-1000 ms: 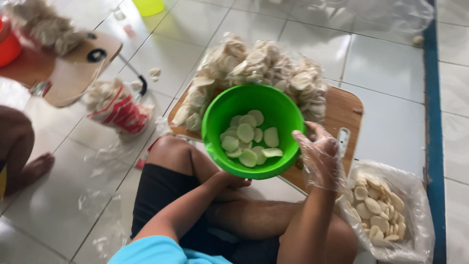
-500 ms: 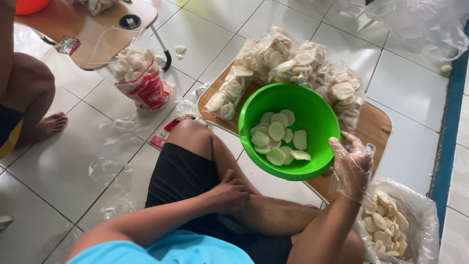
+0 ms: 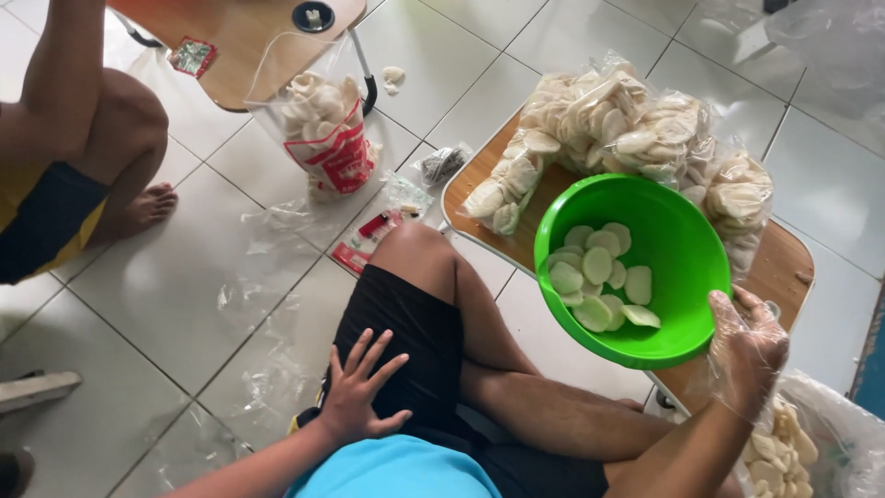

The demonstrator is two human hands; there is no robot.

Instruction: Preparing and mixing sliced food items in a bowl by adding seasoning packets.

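Note:
My right hand (image 3: 747,350), in a clear plastic glove, grips the near rim of a bright green bowl (image 3: 687,277) that holds several pale round crackers (image 3: 599,277). The bowl sits tilted over a low wooden board (image 3: 479,180). Behind it lie packed clear bags of the same crackers (image 3: 608,120). My left hand (image 3: 359,387) rests flat on my left thigh over black shorts, fingers spread, holding nothing. I sit cross-legged on the white tiled floor.
Another person's leg and foot (image 3: 120,157) are at the left beside a low wooden table (image 3: 249,46). A red-printed bag of crackers (image 3: 323,138) stands near it. Empty clear plastic bags (image 3: 267,369) litter the tiles. An open bag of loose crackers (image 3: 793,452) lies at my right.
My left hand has slid from my inner leg out onto my left thigh. The view has shifted, and the bowl stays gripped by my right hand.

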